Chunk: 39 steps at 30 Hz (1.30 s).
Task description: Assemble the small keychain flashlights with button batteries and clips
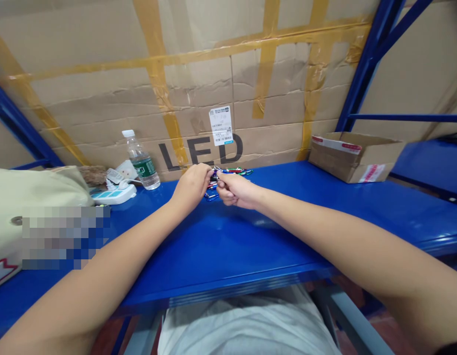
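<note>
Over the blue tabletop my left hand [193, 186] and my right hand [237, 190] meet, both with fingers closed in a pinch. Between the fingertips shows a small dark blue and silver piece, which looks like a carabiner [214, 174]; the fingers hide most of it. More small metal carabiners lie on the table around and behind the hands. A blue carabiner [211, 197] rests just below the fingertips, and a green carabiner [246, 172] lies behind my right hand with red ones beside it.
A water bottle [144, 165] stands at the left beside a white power strip [115, 194] with plugs. A pale bag [36, 190] sits at the far left. An open cardboard box [339, 160] stands at the right. Behind rises a large taped carton [198, 98] marked LED, between blue posts.
</note>
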{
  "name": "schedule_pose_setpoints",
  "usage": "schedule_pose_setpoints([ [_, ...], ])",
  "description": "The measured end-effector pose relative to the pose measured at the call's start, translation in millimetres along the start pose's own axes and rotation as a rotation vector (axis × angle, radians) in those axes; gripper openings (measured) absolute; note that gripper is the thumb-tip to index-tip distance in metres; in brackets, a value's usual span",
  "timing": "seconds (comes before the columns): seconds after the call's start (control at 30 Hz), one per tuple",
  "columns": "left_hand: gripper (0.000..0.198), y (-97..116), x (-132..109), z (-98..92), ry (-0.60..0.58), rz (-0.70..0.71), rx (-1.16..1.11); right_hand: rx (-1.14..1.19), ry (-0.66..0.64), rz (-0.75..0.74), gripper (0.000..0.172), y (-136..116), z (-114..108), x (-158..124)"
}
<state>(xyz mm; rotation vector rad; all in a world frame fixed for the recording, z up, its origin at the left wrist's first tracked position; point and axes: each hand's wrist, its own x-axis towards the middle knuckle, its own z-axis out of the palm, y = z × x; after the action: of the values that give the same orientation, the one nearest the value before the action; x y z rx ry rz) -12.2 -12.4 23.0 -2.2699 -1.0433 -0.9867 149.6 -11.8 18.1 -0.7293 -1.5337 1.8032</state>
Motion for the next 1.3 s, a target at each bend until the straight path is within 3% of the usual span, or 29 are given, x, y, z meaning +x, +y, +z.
schedule_pose_setpoints([
  [0.1,0.018,3.7,4.5,-2.4,-0.035,-0.111,-0.17,-0.212,0.09,-0.105,0.038,-2.1,-7.8,2.6],
  [0.17,0.018,5.4,6.7,-3.1,-0.121,-0.187,-0.236,-0.429,0.133,-0.175,0.04,-2.1,-12.3,4.8],
  [0.27,0.034,5.5,8.0,-2.4,-0.343,-0.254,-0.32,-0.722,0.16,-0.263,0.044,-0.8,-15.1,6.8],
  [0.33,0.043,5.2,8.8,-1.9,-0.426,-0.312,-0.376,-0.812,0.175,-0.282,0.044,-0.1,-15.0,7.2],
  [0.43,0.035,5.5,11.1,-3.4,-0.474,-0.537,-0.562,-0.894,0.194,-0.306,0.043,-0.3,-16.5,7.6],
  [0.5,0.022,5.0,12.2,-6.4,-0.553,-0.724,-0.78,-1.003,0.192,-0.355,0.042,-1.1,-19.7,8.4],
  [0.57,0.016,2.3,11.5,-9.7,-0.65,-0.826,-1.009,-1.128,0.169,-0.404,0.04,-1.9,-24.2,9.4],
  [0.67,0.027,-5.9,7.4,-12.7,-0.788,-0.811,-1.211,-1.233,0.125,-0.424,0.037,-3.3,-29.9,9.7],
  [0.77,0.038,-13.4,3.3,-12.4,-0.887,-0.751,-1.235,-1.261,0.086,-0.426,0.039,-5.1,-32.7,8.4],
  [0.93,0.037,-11.2,3.0,-9.1,-0.852,-0.633,-1.083,-1.279,0.061,-0.447,0.041,-5.9,-35.3,7.4],
  [1.13,0.031,-2.1,2.9,0.2,-0.691,-0.533,-0.865,-1.289,0.061,-0.364,0.041,-7.8,-38.1,7.9],
  [1.3,0.028,2.0,1.5,8.0,-0.627,-0.571,-0.849,-1.291,0.092,-0.305,0.039,-13.8,-36.7,6.0],
])
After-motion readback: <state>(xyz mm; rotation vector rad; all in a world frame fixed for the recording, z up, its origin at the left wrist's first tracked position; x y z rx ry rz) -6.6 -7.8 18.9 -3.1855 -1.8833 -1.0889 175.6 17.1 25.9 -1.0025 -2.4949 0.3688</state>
